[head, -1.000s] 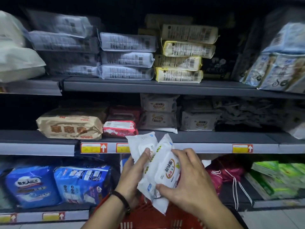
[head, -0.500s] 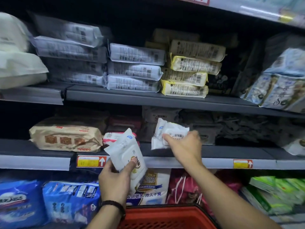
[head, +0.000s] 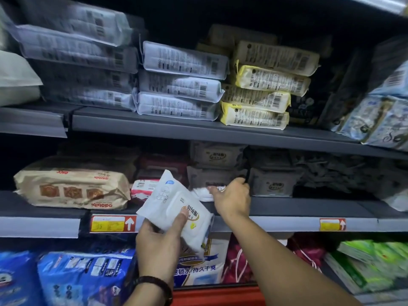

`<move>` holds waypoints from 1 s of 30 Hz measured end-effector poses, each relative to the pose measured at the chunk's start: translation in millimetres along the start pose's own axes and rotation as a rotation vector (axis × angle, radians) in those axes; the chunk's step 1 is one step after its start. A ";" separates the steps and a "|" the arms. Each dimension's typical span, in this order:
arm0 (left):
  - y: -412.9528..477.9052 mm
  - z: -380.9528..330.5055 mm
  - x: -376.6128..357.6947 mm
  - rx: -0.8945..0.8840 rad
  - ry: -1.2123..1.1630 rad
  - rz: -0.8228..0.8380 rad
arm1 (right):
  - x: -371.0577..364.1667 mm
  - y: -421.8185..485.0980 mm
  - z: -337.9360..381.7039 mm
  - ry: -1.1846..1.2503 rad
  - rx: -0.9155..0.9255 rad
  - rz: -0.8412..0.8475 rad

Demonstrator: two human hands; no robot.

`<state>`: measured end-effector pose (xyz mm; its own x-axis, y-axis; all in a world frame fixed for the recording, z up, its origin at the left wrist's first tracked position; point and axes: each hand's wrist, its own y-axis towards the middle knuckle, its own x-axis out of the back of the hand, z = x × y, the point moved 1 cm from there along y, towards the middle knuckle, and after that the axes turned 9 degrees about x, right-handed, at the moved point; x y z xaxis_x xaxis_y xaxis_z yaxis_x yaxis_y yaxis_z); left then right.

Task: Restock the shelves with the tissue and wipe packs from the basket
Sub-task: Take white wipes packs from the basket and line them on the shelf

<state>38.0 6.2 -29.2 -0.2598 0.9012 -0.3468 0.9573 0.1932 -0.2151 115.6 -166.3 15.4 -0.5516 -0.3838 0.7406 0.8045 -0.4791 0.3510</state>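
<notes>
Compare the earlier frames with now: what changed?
The right hand carried one white wipe pack up from the pair onto the middle shelf, still gripping it. The left hand kept holding the other wipe pack; nothing else moved.

light: dim, shelf recesses almost black | brightest: wipe pack [head: 167, 202] in centre, lit from front | blur: motion smear at upper left and lower right | edges: shelf rail [head: 287, 224] bends, wide-angle

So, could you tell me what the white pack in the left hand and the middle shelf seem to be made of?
The white pack is probably soft plastic film, slightly glossy; it creases and catches light. The shelf is likely painted metal, matte dark grey, judging by its thin, straight, rigid edge.
</notes>
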 end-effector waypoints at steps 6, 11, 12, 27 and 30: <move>-12.8 -1.9 -4.5 0.033 -0.102 0.056 | 15.8 2.6 -15.2 0.137 0.031 0.100; -33.0 3.0 -12.3 0.059 -0.130 0.101 | 41.2 -26.3 -56.3 0.403 0.195 -0.081; -35.5 5.2 -14.6 0.076 -0.138 0.119 | 47.4 -32.6 -65.6 0.482 0.194 -0.107; -38.1 -16.5 -92.6 0.037 -0.054 0.282 | 76.5 -18.2 -104.7 1.180 -0.037 0.330; -14.5 -26.8 -82.2 -0.293 0.250 0.057 | 78.5 -5.3 -99.3 1.116 0.081 0.171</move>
<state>48.9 -60.4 26.9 -0.2008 0.9735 -0.1097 0.9744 0.2101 0.0801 46.2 -272.3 14.8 -0.2884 -0.9488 -0.1289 0.8779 -0.3158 0.3599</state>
